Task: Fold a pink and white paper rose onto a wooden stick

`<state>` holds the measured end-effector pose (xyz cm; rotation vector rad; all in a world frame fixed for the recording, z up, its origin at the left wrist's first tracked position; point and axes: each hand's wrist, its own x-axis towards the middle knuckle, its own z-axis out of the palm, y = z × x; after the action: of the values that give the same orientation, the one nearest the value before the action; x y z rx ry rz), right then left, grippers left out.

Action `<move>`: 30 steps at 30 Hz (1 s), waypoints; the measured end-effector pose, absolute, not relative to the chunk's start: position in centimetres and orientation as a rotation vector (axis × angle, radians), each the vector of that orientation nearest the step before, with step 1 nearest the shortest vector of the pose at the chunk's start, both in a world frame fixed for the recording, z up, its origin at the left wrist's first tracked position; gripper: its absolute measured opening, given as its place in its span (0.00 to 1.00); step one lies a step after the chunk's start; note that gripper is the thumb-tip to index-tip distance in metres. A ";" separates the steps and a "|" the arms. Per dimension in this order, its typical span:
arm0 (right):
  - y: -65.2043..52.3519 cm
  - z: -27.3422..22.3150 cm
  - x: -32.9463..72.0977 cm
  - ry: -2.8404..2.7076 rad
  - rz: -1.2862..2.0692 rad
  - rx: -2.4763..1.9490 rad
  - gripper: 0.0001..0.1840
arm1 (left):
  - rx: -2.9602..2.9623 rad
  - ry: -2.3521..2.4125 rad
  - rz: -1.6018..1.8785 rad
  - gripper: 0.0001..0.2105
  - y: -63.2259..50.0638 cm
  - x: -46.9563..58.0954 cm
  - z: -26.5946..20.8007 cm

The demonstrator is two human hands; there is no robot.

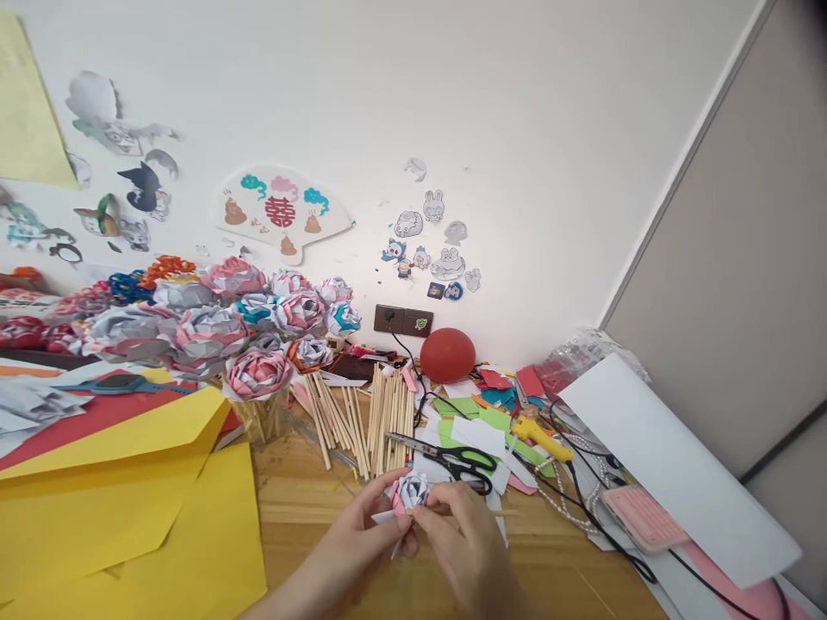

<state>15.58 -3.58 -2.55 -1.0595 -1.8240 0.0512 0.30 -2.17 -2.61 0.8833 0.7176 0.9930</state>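
Observation:
Between my two hands, low in the middle of the view, is a small paper flower (412, 491) with white and pink folded petals. My left hand (378, 521) curls around its left side, thumb and fingers closed on it. From the right, the fingertips of my right hand (462, 525) pinch the flower's lower edge. A thin wooden stick (504, 513) pokes out to the right behind my right hand; its other end is hidden. Just beyond the hands lie black-handled scissors (452, 456), blades pointing left.
Finished paper flowers (258, 372) stand in a bunch at the left, behind yellow paper sheets (129, 517). Wooden sticks (391, 413) lie past the scissors. To the right are a yellow glue gun (541, 437) with its cable, paper scraps, a red balloon (448, 355) and a pink device (644, 517).

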 end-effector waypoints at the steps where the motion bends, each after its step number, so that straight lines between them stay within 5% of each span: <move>1: -3.6 -2.4 15.7 -1.868 -0.002 -1.026 0.06 | 0.880 0.724 0.993 0.30 -2.2 0.3 -2.6; 5: -3.7 -1.5 16.4 -2.083 -0.205 -0.847 0.10 | 0.897 0.736 0.997 0.28 -2.2 0.2 -2.3; 30: -3.4 -1.4 16.8 -2.005 -0.013 -0.892 0.09 | 0.841 0.769 1.044 0.19 -2.0 0.2 -2.1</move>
<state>16.79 -3.37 -1.37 -0.8916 -2.0046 -0.0132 0.24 -2.01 -2.11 0.8408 0.7686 1.0438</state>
